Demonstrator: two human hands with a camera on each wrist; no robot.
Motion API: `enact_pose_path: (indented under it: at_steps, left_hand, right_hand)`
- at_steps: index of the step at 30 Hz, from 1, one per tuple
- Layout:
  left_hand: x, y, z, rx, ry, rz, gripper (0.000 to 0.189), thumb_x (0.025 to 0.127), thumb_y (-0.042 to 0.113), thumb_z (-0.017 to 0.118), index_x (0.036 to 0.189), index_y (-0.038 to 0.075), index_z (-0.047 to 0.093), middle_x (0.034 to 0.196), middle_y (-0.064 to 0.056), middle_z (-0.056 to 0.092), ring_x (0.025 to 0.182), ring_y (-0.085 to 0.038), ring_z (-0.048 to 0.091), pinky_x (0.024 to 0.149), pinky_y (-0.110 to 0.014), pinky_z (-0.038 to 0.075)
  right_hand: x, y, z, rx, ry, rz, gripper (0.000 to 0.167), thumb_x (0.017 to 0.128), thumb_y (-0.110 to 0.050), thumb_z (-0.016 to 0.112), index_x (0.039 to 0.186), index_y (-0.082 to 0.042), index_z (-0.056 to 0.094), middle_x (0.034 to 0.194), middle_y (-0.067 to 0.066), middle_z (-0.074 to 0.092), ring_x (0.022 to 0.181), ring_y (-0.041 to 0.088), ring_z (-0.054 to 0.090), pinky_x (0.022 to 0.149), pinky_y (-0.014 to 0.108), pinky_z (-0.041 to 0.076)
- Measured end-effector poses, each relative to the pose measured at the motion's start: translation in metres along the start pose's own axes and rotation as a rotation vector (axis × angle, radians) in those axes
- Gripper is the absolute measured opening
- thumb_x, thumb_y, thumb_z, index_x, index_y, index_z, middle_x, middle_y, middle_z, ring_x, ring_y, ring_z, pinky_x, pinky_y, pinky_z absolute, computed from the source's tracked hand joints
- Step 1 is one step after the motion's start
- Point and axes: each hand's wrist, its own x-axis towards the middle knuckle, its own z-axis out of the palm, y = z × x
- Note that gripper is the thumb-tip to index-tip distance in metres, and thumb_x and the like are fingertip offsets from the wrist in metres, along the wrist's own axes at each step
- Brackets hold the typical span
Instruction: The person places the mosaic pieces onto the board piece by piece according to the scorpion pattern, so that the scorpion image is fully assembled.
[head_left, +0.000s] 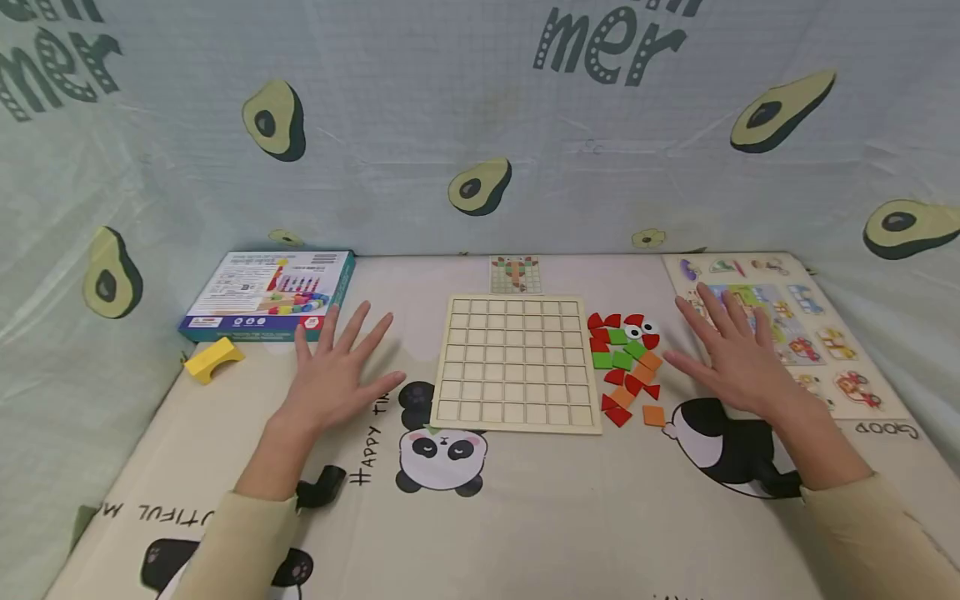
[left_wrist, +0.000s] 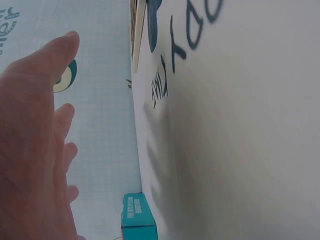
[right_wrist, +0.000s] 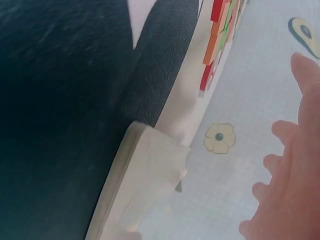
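My left hand [head_left: 333, 371] is held with fingers spread above the table, between a cardboard box [head_left: 277, 292] and a wooden grid board [head_left: 517, 362]. It holds nothing. My right hand [head_left: 738, 354], fingers also spread and holding nothing, hovers by the near left part of a wooden picture puzzle board [head_left: 870, 408]. Between that hand and the grid lies a loose group of red, green and orange pieces, among them a green square [head_left: 602, 360], an orange square [head_left: 653, 415] and a red piece [head_left: 618, 416]. Two round eye pieces [head_left: 633, 332] lie among them. The grid's cells hold no pieces.
Behind the grid lies a small pattern card [head_left: 515, 274] with a green, brown and orange figure on squares. A yellow arch block [head_left: 213, 360] sits in front of the box at the left. A printed cloth [head_left: 525, 500] covers the table, and an avocado-print sheet [head_left: 405, 108] hangs behind.
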Motion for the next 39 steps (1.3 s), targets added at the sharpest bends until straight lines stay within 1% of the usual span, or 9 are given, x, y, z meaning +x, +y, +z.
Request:
enact_pose_path:
  at_steps: [5, 10, 14, 19, 24, 28, 32, 35, 39]
  left_hand:
    - [0.007, 0.006, 0.003, -0.087, -0.005, -0.005, 0.087, 0.093, 0.066, 0.055, 0.163, 0.028, 0.022, 0.169, -0.01, 0.007, 0.151, -0.045, -0.005, 0.106, -0.078, -0.005]
    - [0.016, 0.013, 0.007, -0.157, -0.01, 0.004, 0.088, 0.093, 0.065, 0.057, 0.163, 0.028, 0.02, 0.169, -0.008, 0.005, 0.151, -0.044, -0.004, 0.108, -0.078, -0.003]
    - [0.022, 0.017, 0.012, -0.213, 0.003, 0.033, 0.089, 0.093, 0.063, 0.059, 0.163, 0.028, 0.019, 0.169, -0.007, 0.006, 0.151, -0.044, 0.0, 0.11, -0.075, 0.0]
    - [0.03, 0.022, 0.018, -0.273, 0.022, 0.075, 0.089, 0.091, 0.059, 0.063, 0.163, 0.026, 0.021, 0.169, -0.006, 0.009, 0.151, -0.042, 0.004, 0.113, -0.072, 0.004]
    - [0.035, 0.025, 0.028, -0.331, 0.015, 0.12, 0.092, 0.089, 0.054, 0.069, 0.163, 0.021, 0.024, 0.168, -0.009, 0.014, 0.15, -0.042, 0.01, 0.115, -0.068, 0.007]
    - [0.038, 0.024, 0.037, -0.347, -0.006, 0.173, 0.096, 0.086, 0.052, 0.074, 0.162, 0.019, 0.026, 0.166, -0.01, 0.019, 0.15, -0.04, 0.013, 0.117, -0.063, 0.008]
    - [0.039, 0.024, 0.043, -0.375, -0.045, 0.224, 0.099, 0.082, 0.053, 0.077, 0.161, 0.018, 0.028, 0.166, -0.007, 0.021, 0.151, -0.038, 0.013, 0.119, -0.06, 0.006]
    - [0.039, 0.023, 0.046, -0.388, -0.071, 0.243, 0.101, 0.081, 0.055, 0.078, 0.161, 0.019, 0.028, 0.166, -0.005, 0.022, 0.152, -0.036, 0.013, 0.119, -0.059, 0.004]
    - [0.039, 0.024, 0.048, -0.381, -0.088, 0.248, 0.101, 0.081, 0.057, 0.077, 0.161, 0.02, 0.03, 0.165, -0.004, 0.026, 0.152, -0.034, 0.014, 0.119, -0.059, 0.003]
  right_hand:
    - [0.012, -0.003, 0.002, 0.106, 0.005, -0.034, 0.083, 0.097, -0.045, 0.063, 0.161, -0.011, 0.023, 0.165, 0.024, 0.009, 0.148, 0.05, 0.004, 0.112, 0.071, -0.005]
    - [0.025, -0.004, 0.005, 0.175, 0.018, -0.095, 0.08, 0.096, -0.036, 0.068, 0.159, -0.007, 0.028, 0.162, 0.026, 0.019, 0.146, 0.051, 0.015, 0.112, 0.072, 0.012]
    - [0.034, -0.006, 0.007, 0.191, 0.015, -0.087, 0.079, 0.094, -0.034, 0.071, 0.157, -0.005, 0.032, 0.16, 0.026, 0.024, 0.143, 0.051, 0.023, 0.108, 0.072, 0.022]
    - [0.045, -0.011, 0.005, 0.224, -0.012, -0.04, 0.075, 0.094, -0.032, 0.072, 0.155, -0.005, 0.037, 0.159, 0.026, 0.026, 0.142, 0.051, 0.024, 0.106, 0.073, 0.026]
    - [0.056, -0.013, 0.004, 0.236, -0.038, -0.04, 0.065, 0.095, -0.026, 0.072, 0.149, -0.002, 0.045, 0.153, 0.027, 0.034, 0.14, 0.05, 0.028, 0.107, 0.07, 0.03]
    - [0.068, -0.015, 0.004, 0.245, -0.07, -0.029, 0.058, 0.096, -0.023, 0.071, 0.146, -0.001, 0.05, 0.15, 0.027, 0.039, 0.139, 0.048, 0.031, 0.108, 0.066, 0.033]
    - [0.078, -0.017, 0.006, 0.241, -0.101, 0.0, 0.054, 0.097, -0.024, 0.07, 0.143, -0.002, 0.053, 0.148, 0.027, 0.04, 0.137, 0.047, 0.034, 0.107, 0.065, 0.035]
    - [0.083, -0.016, 0.009, 0.246, -0.118, 0.003, 0.05, 0.097, -0.022, 0.07, 0.141, -0.002, 0.056, 0.146, 0.027, 0.043, 0.135, 0.046, 0.038, 0.106, 0.064, 0.036]
    - [0.088, -0.015, 0.01, 0.252, -0.149, 0.006, 0.044, 0.098, -0.02, 0.068, 0.137, -0.002, 0.059, 0.144, 0.025, 0.046, 0.131, 0.044, 0.042, 0.104, 0.062, 0.039]
